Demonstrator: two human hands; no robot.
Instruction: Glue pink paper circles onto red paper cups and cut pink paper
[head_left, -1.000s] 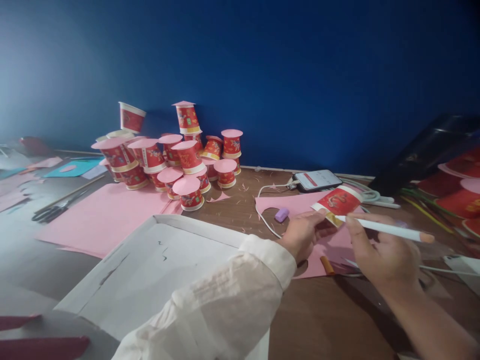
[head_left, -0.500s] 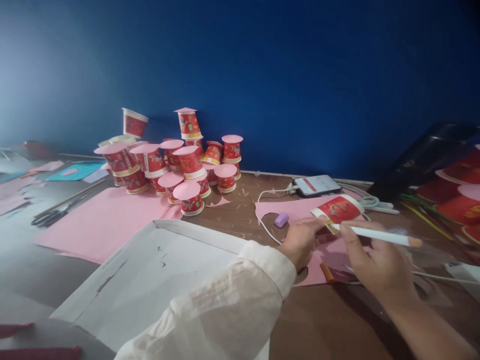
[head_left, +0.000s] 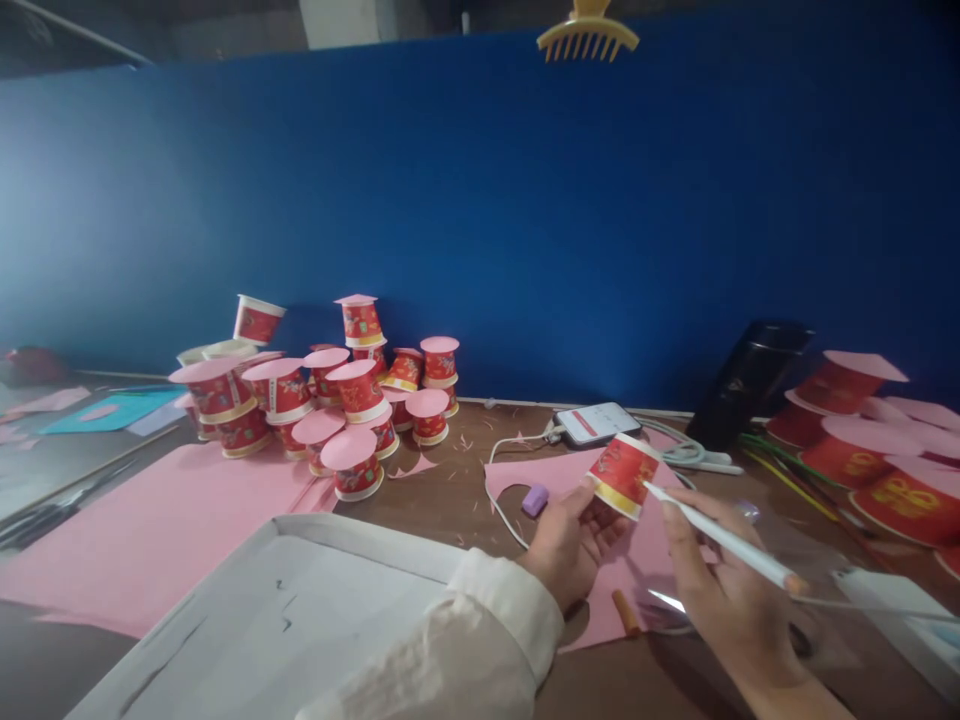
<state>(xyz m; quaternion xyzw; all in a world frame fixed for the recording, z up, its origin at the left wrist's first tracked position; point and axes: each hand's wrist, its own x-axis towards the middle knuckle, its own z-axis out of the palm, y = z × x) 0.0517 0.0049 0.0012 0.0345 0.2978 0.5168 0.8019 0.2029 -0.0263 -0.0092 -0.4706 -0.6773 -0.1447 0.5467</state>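
My left hand (head_left: 566, 540) holds a small red paper cup (head_left: 624, 470) with a yellow band by its lower rim, fingers under and along its lower side. The cup is tilted. In my right hand (head_left: 739, 585) is a white pen (head_left: 731, 540) with a tan end, its pointed tip at the cup's right side. Below the hands lies a cut sheet of pink paper (head_left: 540, 467), with a purple eraser-like block (head_left: 535, 500) on it. A shiny blade (head_left: 666, 600) shows beside my right hand; whether that hand touches it, I cannot tell.
Red cups topped with pink discs (head_left: 352, 450) stand stacked at left, more cups (head_left: 907, 500) at right. A phone (head_left: 598, 424) with a cable, a black bottle (head_left: 746, 385), a white box lid (head_left: 300, 620), pink sheets (head_left: 172, 520) and a blue partition (head_left: 465, 200) surround the work area.
The view has tilted upward. My left hand has turned from over the cup to beneath it, and the cup stands more upright. The pen remains in my right hand, its tip near the cup.
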